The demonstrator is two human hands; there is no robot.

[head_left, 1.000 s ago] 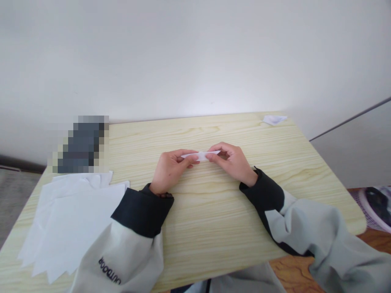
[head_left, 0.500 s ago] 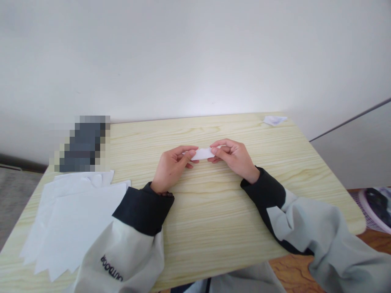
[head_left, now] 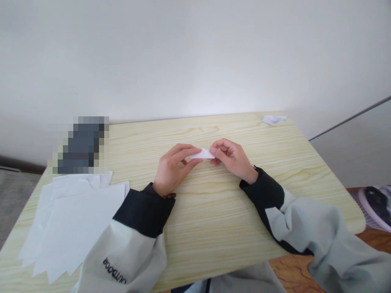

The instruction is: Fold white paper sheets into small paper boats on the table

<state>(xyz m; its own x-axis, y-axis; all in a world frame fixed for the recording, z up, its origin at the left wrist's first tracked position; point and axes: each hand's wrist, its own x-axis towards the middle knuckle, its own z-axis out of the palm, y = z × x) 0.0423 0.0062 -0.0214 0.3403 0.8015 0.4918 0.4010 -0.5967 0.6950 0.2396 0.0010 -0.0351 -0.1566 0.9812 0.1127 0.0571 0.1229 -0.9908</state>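
Note:
A small folded piece of white paper (head_left: 203, 154) is held just above the middle of a pale wooden table (head_left: 214, 211). My left hand (head_left: 172, 169) pinches its left end between thumb and fingers. My right hand (head_left: 232, 158) pinches its right end, fingers curled. Both wrists rest near the tabletop. Most of the paper is hidden by my fingertips.
A fanned stack of white paper sheets (head_left: 70, 224) lies at the table's left front. A blurred dark object (head_left: 81, 144) stands at the back left. A small crumpled white paper (head_left: 274, 119) sits at the back right corner. A purple basket (head_left: 377, 205) is on the floor at right.
Both hands have drawn closer together on the folded paper, so less of it shows between the fingers. My left fingers have shifted right along it.

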